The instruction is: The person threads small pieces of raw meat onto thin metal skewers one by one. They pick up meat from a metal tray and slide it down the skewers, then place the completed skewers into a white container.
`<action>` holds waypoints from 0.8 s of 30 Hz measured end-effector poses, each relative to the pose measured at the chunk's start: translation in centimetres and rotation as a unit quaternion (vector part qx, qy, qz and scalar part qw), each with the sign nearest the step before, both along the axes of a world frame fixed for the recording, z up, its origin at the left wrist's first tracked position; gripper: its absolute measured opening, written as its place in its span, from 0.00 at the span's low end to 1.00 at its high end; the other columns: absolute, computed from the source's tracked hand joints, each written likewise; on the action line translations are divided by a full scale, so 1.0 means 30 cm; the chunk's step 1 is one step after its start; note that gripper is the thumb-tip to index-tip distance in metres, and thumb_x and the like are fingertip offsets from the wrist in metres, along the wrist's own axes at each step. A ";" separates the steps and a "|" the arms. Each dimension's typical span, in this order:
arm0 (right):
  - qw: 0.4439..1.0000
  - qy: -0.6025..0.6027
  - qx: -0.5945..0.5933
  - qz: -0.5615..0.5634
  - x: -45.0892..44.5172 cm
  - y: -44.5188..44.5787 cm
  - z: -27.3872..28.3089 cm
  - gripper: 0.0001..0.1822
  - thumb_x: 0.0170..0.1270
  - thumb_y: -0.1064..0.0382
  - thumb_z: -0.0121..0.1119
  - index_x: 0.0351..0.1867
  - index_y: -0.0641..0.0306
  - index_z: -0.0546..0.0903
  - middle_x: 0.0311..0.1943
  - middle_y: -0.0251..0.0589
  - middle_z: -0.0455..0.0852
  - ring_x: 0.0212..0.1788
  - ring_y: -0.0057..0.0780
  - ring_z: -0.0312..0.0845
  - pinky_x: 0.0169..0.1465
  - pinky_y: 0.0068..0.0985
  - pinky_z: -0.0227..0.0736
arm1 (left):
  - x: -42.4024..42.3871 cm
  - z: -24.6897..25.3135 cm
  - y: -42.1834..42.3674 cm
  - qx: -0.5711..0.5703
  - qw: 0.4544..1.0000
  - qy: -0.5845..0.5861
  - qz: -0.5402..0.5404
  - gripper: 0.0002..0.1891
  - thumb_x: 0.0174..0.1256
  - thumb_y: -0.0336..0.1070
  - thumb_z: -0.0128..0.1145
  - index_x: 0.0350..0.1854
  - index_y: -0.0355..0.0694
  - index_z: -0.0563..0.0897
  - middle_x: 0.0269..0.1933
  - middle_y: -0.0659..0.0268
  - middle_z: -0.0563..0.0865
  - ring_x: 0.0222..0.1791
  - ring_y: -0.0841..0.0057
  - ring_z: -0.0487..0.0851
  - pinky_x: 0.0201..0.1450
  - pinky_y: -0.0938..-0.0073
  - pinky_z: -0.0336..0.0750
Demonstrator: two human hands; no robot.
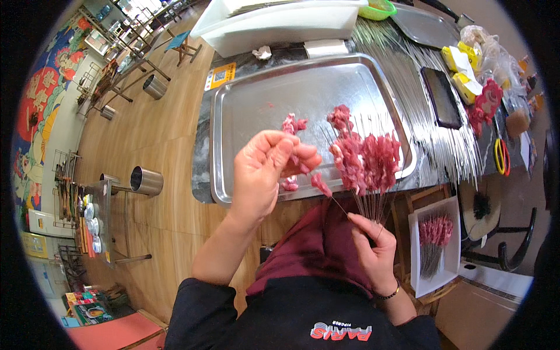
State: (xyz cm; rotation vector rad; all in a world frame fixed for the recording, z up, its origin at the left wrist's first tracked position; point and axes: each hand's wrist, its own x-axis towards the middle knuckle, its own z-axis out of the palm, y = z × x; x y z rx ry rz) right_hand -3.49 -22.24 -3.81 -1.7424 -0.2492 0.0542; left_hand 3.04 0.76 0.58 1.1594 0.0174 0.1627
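Note:
My right hand pinches the lower end of a thin metal skewer. Raw red meat is threaded near its upper end. Over the near part of a metal tray, my left hand is curled, with a bit of raw meat showing at its fingers; the fingers partly hide it. Loose meat pieces lie on the tray just beyond that hand, and another piece lies below it. At the tray's right side rests a pile of meat skewers, their bare ends jutting over the near edge.
Many bare metal skewers lie right of the tray, under a phone. Scissors sit farther right. A white bin stands behind the tray. Low at right, a white box holds more meat skewers.

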 end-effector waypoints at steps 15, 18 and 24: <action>0.984 0.133 0.112 0.024 0.014 0.073 0.010 0.15 0.66 0.73 0.58 0.54 0.69 0.83 0.48 0.43 0.88 0.51 0.23 0.82 0.55 0.22 0.73 | 0.006 -0.022 -0.135 -0.169 0.983 0.070 -0.003 0.20 0.80 0.50 0.41 0.51 0.37 0.76 0.25 0.66 0.78 0.21 0.78 0.75 0.23 0.78 0.70; 0.984 0.123 0.118 0.044 0.003 0.075 0.014 0.17 0.67 0.73 0.56 0.57 0.70 0.81 0.50 0.42 0.86 0.49 0.21 0.80 0.55 0.22 0.72 | 0.001 -0.046 -0.145 -0.270 0.959 0.016 -0.083 0.21 0.80 0.53 0.39 0.48 0.40 0.76 0.21 0.74 0.63 0.17 0.84 0.59 0.22 0.79 0.59; 0.999 0.006 0.039 0.030 0.060 0.001 0.047 0.20 0.65 0.77 0.54 0.58 0.67 0.80 0.37 0.37 0.80 0.37 0.22 0.74 0.46 0.19 0.69 | 0.045 -0.007 -0.184 -0.213 0.974 0.041 -0.061 0.20 0.79 0.49 0.44 0.53 0.34 0.76 0.38 0.60 0.84 0.38 0.69 0.85 0.44 0.65 0.81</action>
